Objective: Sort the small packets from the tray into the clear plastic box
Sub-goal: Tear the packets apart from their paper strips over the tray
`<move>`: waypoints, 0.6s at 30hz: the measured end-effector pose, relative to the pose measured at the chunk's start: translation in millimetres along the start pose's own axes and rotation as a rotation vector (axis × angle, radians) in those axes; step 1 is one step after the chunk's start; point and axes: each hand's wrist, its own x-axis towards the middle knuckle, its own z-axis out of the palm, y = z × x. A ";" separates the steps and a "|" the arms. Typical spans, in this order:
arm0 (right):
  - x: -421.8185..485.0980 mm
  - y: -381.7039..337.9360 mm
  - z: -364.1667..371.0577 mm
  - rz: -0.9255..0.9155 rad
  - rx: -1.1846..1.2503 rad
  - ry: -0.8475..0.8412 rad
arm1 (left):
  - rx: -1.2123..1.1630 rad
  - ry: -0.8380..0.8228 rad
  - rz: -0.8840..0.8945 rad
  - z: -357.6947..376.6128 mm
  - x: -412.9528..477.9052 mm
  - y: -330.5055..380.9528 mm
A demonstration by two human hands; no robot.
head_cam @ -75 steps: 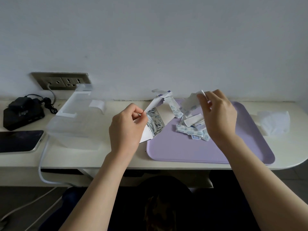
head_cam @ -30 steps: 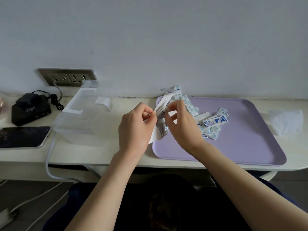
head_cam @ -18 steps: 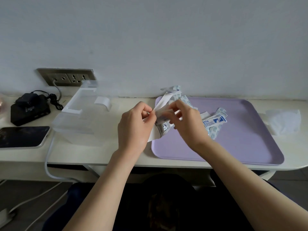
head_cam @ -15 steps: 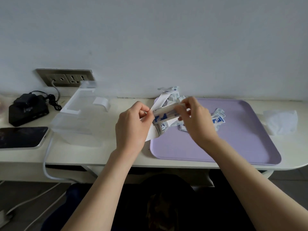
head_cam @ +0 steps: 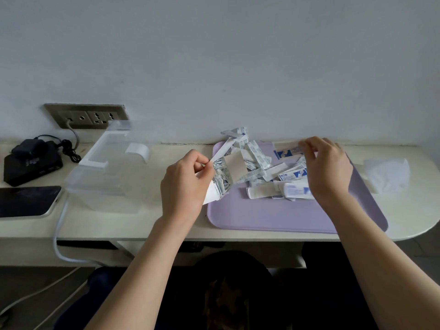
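A lilac tray [head_cam: 273,215] lies on the desk in front of me, with a heap of small white and blue packets [head_cam: 281,179] in its far half. My left hand [head_cam: 185,184] grips an opened white carton [head_cam: 223,177] with packets inside, held over the tray's left edge. My right hand [head_cam: 326,167] hovers above the heap and pinches one flat packet [head_cam: 287,151] by its end, lifted over the tray's far side. The clear plastic box [head_cam: 107,177] stands open on the desk left of my left hand.
A dark phone [head_cam: 26,201] lies at the left edge, a black charger block [head_cam: 31,160] with cables behind it. A wall socket strip [head_cam: 88,115] sits above the box. A crumpled white tissue [head_cam: 388,175] rests right of the tray. A white cable [head_cam: 59,234] hangs off the desk front.
My right hand pulled a flat packet out of the carton and carried it right and up, over the tray. My left hand kept its grip on the carton and hardly moved.
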 end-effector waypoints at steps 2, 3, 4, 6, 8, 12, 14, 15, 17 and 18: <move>0.6 2.7 2.1 -0.024 0.019 -0.008 | 0.007 0.000 0.009 0.8 -0.5 0.5; -0.2 1.7 3.7 -0.057 0.033 -0.035 | 0.012 0.002 0.014 1.3 -0.4 0.8; -2.4 -1.6 5.0 -0.105 0.038 -0.077 | 0.018 0.004 0.018 1.9 -0.3 1.1; -9.2 -11.8 7.8 -0.191 0.046 -0.171 | 0.026 0.008 0.027 2.9 -0.2 1.6; -17.4 -24.2 9.5 -0.226 0.089 -0.244 | 0.026 0.009 0.035 3.8 -0.1 2.0; -34.8 -48.2 13.1 -0.331 0.170 -0.399 | 0.025 0.005 0.034 3.9 -1.0 2.9; -42.5 -56.8 17.6 -0.396 0.165 -0.479 | 0.025 0.001 0.031 3.2 -1.5 4.1; -45.6 -60.0 20.8 -0.409 0.153 -0.525 | 0.025 -0.001 0.032 2.9 -1.9 4.8; -50.2 -65.5 26.0 -0.406 0.112 -0.622 | 0.032 -0.009 0.040 2.6 -3.3 6.5; -51.5 -67.8 28.6 -0.398 0.097 -0.657 | 0.039 -0.016 0.043 2.2 -3.9 7.1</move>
